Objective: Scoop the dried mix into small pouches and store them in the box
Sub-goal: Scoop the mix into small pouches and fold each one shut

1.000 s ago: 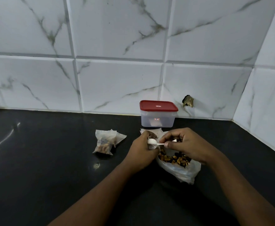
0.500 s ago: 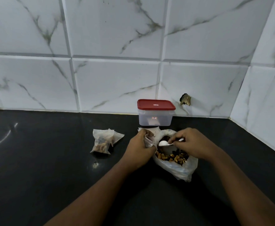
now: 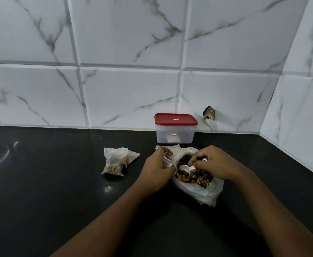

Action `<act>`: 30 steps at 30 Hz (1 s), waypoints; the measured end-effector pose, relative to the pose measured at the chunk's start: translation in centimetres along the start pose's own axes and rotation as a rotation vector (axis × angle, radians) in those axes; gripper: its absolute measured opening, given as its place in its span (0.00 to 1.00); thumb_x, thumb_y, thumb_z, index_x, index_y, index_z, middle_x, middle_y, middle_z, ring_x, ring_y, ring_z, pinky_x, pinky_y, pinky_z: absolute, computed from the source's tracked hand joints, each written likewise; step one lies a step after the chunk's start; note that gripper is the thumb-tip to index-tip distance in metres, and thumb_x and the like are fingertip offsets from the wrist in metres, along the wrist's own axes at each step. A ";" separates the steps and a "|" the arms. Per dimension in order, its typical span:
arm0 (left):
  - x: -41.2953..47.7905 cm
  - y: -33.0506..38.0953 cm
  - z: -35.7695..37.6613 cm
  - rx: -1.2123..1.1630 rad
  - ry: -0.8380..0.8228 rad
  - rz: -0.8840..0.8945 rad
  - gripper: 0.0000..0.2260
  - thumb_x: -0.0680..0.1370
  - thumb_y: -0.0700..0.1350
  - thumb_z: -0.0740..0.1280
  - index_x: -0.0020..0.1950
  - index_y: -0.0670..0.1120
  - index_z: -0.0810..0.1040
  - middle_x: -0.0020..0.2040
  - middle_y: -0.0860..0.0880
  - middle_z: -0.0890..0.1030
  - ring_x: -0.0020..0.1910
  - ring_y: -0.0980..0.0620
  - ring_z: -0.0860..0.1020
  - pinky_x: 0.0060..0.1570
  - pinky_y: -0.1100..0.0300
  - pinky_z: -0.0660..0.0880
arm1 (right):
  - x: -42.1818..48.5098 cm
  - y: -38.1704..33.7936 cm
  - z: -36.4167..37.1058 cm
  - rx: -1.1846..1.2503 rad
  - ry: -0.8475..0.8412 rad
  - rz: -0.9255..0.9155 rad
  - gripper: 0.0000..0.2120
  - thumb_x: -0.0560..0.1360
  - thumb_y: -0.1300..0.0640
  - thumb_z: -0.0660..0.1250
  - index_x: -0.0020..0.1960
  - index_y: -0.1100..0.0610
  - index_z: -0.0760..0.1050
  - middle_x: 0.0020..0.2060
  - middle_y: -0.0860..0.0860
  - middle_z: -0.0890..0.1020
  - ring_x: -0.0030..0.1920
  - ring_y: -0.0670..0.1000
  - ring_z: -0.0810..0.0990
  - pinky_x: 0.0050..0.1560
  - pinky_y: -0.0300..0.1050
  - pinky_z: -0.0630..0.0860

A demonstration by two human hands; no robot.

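Left hand (image 3: 156, 170) curled round small open pouch (image 3: 168, 161) beside plastic bag (image 3: 204, 193) on counter (image 3: 59, 182); right hand (image 3: 214, 164) pinches white spoon (image 3: 184, 168), bowl in dried mix (image 3: 198, 179); lidded box (image 3: 175, 136) just behind.

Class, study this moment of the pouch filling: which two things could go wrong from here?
The small pouch in the left hand looks crumpled, so mix off the spoon in the right hand may spill onto the counter. The box is lidded with both hands occupied, so storing could get fumbled.
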State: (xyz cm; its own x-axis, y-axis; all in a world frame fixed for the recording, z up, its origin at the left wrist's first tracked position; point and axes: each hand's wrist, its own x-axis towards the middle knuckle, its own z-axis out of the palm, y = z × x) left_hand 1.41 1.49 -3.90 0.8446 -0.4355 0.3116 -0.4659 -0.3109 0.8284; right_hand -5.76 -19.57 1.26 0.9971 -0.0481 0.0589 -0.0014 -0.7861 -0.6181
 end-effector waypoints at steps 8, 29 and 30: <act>-0.1 0.1 0.0 -0.001 0.006 0.002 0.17 0.77 0.40 0.71 0.64 0.51 0.76 0.56 0.57 0.79 0.53 0.64 0.77 0.44 0.75 0.72 | 0.4 0.9 -0.1 0.445 -0.002 0.178 0.07 0.80 0.64 0.67 0.52 0.62 0.85 0.43 0.59 0.89 0.31 0.43 0.82 0.34 0.36 0.74; -0.1 0.1 0.0 -0.034 -0.012 0.003 0.16 0.77 0.41 0.72 0.62 0.53 0.76 0.54 0.58 0.81 0.51 0.64 0.79 0.45 0.71 0.73 | 0.6 0.4 0.6 0.744 0.033 -0.037 0.09 0.79 0.66 0.69 0.55 0.60 0.87 0.44 0.54 0.87 0.37 0.48 0.74 0.34 0.38 0.72; -0.1 0.0 0.1 -0.038 -0.011 0.007 0.15 0.76 0.41 0.73 0.60 0.54 0.76 0.53 0.57 0.81 0.49 0.65 0.79 0.44 0.71 0.73 | 0.6 0.2 1.0 0.619 0.009 -0.077 0.09 0.79 0.65 0.70 0.54 0.55 0.88 0.46 0.52 0.87 0.39 0.49 0.76 0.37 0.39 0.74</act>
State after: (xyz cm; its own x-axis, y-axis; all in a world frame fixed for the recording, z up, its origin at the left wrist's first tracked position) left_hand 1.34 1.45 -3.97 0.8382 -0.4469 0.3125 -0.4613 -0.2755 0.8434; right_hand -5.13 -19.16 0.34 0.9920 -0.0128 0.1258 0.1170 -0.2847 -0.9515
